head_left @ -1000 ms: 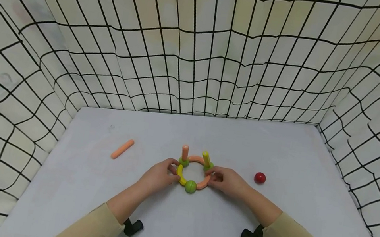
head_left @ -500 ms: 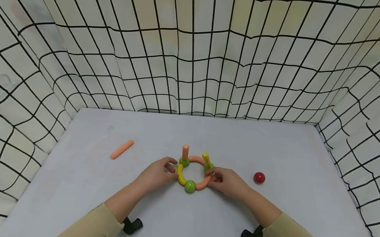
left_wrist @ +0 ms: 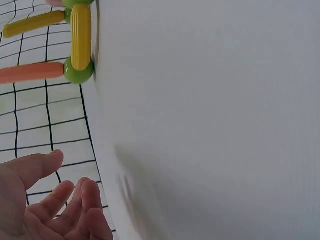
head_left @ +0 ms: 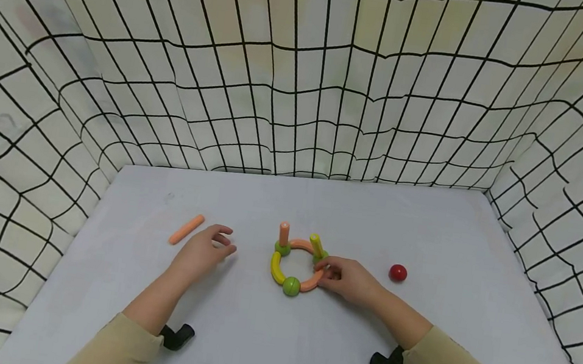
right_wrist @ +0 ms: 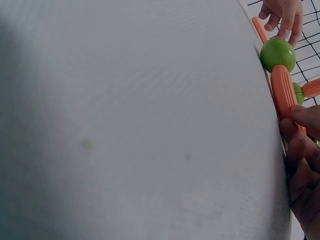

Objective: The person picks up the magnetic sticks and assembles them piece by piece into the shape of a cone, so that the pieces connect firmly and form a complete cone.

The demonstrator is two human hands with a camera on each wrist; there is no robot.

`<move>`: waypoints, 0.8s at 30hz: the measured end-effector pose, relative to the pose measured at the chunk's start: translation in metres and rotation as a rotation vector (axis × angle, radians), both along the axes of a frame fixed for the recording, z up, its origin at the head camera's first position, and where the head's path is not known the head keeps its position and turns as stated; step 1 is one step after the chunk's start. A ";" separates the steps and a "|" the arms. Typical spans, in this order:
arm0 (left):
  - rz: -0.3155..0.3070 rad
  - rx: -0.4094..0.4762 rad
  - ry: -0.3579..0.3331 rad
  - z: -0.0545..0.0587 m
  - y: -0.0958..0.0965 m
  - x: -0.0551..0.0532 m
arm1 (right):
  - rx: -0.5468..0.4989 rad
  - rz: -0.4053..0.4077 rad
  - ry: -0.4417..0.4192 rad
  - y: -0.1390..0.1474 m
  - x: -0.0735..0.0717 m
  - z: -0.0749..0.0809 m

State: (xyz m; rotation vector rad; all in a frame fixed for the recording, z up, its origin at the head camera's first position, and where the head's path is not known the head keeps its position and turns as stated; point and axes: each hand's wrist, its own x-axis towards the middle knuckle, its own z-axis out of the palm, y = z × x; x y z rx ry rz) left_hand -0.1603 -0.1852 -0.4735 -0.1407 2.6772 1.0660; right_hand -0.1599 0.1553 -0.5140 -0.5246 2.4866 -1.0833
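Observation:
A ring of curved sticks and green balls lies on the table. Its near left side is a yellow curved stick (head_left: 276, 268), joined to a green ball (head_left: 291, 286) at the front. My right hand (head_left: 350, 281) pinches the orange curved stick (right_wrist: 283, 92) on the ring's right side between thumb and fingers. From the two far balls rise an orange straight stick (head_left: 284, 234) and a tilted yellow straight stick (head_left: 316, 245). My left hand (head_left: 200, 256) holds nothing, its fingers loosely bent, close to a loose orange stick (head_left: 186, 229).
A red ball (head_left: 398, 273) sits on the white table (head_left: 281, 340), to the right of my right hand. Walls covered in black netting (head_left: 325, 97) enclose the table at the back and both sides. Black wrist-worn pieces (head_left: 386, 363) hang under both forearms.
My left hand has let go of the yellow curved stick and moved left, toward the loose orange stick. My right hand keeps its grip, and the ring has hardly shifted.

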 end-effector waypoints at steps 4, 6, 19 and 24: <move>0.024 -0.009 0.030 0.007 -0.022 -0.003 | -0.008 -0.003 -0.004 0.000 -0.001 -0.001; 0.038 -0.029 0.044 0.009 -0.031 -0.004 | -0.010 -0.007 -0.008 0.000 0.000 -0.001; 0.005 -0.316 0.191 0.010 -0.055 -0.015 | -0.032 0.000 -0.002 0.003 -0.001 -0.002; 0.012 -0.382 0.187 0.007 -0.060 -0.024 | -0.029 0.002 -0.010 0.002 0.000 -0.002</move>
